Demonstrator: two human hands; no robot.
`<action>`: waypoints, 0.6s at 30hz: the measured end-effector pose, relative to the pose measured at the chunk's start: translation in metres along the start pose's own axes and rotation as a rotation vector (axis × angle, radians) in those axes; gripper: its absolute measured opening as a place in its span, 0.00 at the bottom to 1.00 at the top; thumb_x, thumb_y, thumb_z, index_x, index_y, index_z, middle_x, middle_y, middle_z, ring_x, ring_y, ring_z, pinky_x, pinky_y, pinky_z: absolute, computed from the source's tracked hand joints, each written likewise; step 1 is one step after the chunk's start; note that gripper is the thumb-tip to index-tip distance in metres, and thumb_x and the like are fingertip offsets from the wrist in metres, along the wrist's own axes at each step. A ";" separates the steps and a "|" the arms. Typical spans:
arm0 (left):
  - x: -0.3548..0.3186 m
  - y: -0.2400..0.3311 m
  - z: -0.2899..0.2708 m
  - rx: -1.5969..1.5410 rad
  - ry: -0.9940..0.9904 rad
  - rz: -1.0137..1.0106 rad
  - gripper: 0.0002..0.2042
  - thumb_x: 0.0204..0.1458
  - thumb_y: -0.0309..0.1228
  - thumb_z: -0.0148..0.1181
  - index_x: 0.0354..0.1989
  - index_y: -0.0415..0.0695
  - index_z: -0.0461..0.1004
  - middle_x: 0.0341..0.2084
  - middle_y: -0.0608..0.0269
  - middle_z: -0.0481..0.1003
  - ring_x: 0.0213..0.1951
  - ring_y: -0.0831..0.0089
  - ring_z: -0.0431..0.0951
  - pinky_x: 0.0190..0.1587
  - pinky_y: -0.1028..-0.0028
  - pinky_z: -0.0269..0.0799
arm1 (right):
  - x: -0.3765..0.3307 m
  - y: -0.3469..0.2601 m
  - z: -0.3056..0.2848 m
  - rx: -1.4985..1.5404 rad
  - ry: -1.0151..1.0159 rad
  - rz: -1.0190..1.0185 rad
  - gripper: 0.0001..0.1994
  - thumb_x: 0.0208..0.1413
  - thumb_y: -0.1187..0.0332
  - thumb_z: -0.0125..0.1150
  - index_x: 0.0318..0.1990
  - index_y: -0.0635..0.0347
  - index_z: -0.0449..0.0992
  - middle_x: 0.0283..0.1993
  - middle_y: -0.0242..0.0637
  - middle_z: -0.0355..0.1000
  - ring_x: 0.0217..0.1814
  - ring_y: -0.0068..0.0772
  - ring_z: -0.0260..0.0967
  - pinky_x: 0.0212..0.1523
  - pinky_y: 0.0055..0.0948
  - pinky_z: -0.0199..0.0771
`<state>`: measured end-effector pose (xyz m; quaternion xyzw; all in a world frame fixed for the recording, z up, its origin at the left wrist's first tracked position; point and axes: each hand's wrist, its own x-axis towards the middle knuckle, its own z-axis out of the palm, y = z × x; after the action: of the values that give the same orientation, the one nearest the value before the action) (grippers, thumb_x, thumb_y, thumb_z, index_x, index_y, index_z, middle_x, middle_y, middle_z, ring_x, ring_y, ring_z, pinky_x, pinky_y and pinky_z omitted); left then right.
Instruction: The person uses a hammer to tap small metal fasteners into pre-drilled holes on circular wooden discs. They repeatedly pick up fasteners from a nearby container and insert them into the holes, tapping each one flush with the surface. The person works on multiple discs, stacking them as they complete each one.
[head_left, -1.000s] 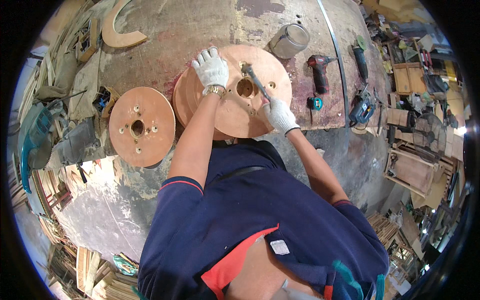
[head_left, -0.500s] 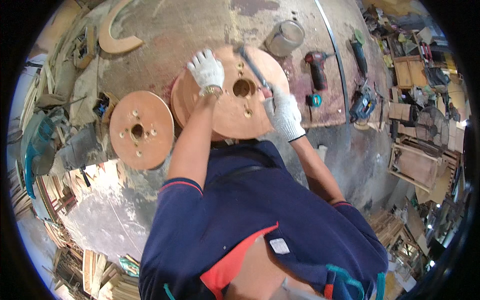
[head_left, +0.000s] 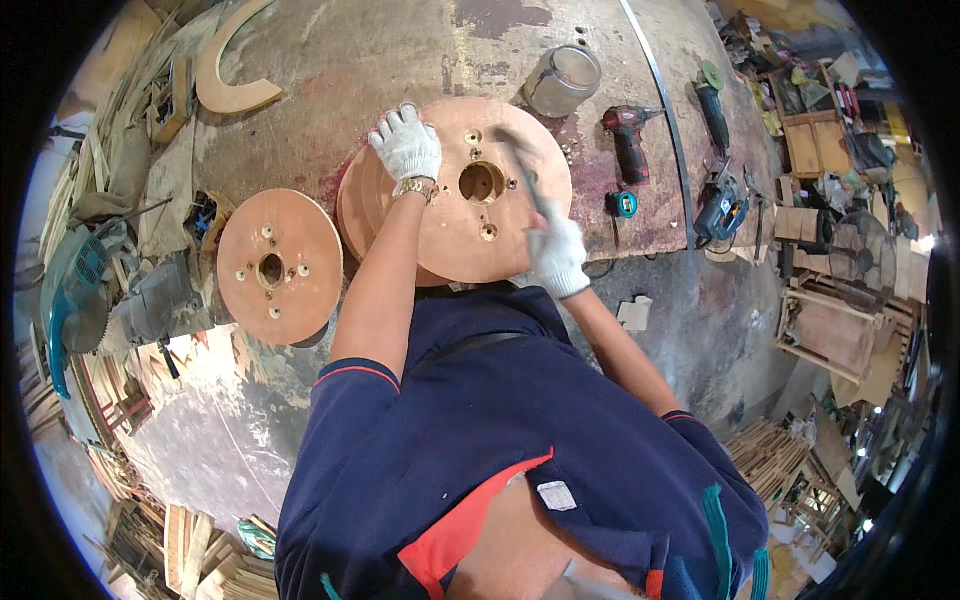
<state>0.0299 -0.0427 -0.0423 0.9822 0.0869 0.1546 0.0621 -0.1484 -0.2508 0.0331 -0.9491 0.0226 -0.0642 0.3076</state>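
Note:
A large round wooden disc with a hole in its middle and several smaller fitted holes lies on top of other discs at the bench's near edge. My left hand, in a white knit glove, rests on its left part with the fingers stretched out. In my gloved right hand is the handle of a hammer, its head blurred above the disc, right of the middle hole. Whether the head touches the wood I cannot tell. A smaller wooden disc with similar holes stands to the left.
A glass jar is behind the disc. On the right lie a red drill, a teal tape measure, a metal strip, an angle grinder and a jigsaw. A curved wooden piece lies far left; a teal saw stands nearer.
The hammer head has swung down and to the right, nearer the middle hole, and my right hand has shifted slightly left. My left hand stays on the disc.

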 end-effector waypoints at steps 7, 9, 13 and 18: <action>-0.002 -0.003 0.011 -0.018 0.029 -0.008 0.15 0.56 0.41 0.59 0.48 0.50 0.73 0.46 0.56 0.76 0.53 0.58 0.74 0.56 0.53 0.63 | 0.007 -0.028 -0.010 -0.062 -0.135 0.101 0.14 0.65 0.59 0.53 0.37 0.61 0.75 0.26 0.58 0.75 0.29 0.63 0.76 0.32 0.57 0.74; -0.001 0.000 0.010 -0.081 0.036 0.007 0.16 0.58 0.42 0.56 0.49 0.48 0.73 0.49 0.55 0.76 0.55 0.56 0.74 0.57 0.53 0.63 | 0.006 0.015 0.013 -0.164 -0.242 0.191 0.14 0.65 0.58 0.54 0.38 0.60 0.75 0.25 0.58 0.75 0.29 0.62 0.76 0.32 0.57 0.74; -0.001 -0.009 0.013 -0.084 0.071 0.027 0.19 0.60 0.44 0.54 0.54 0.46 0.73 0.53 0.53 0.75 0.57 0.55 0.73 0.58 0.53 0.63 | 0.004 0.030 -0.017 0.095 -0.170 0.321 0.18 0.65 0.54 0.54 0.41 0.61 0.78 0.29 0.60 0.75 0.34 0.64 0.76 0.37 0.56 0.73; -0.005 0.021 -0.002 -0.122 0.145 0.314 0.23 0.56 0.43 0.60 0.56 0.43 0.73 0.54 0.51 0.75 0.57 0.54 0.72 0.60 0.52 0.63 | -0.055 0.082 -0.020 0.150 0.042 0.681 0.21 0.67 0.51 0.52 0.39 0.65 0.78 0.35 0.61 0.76 0.41 0.67 0.75 0.42 0.57 0.73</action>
<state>0.0273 -0.0637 -0.0385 0.9644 -0.0726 0.2377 0.0903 -0.2061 -0.3240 -0.0050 -0.8602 0.3395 0.0213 0.3798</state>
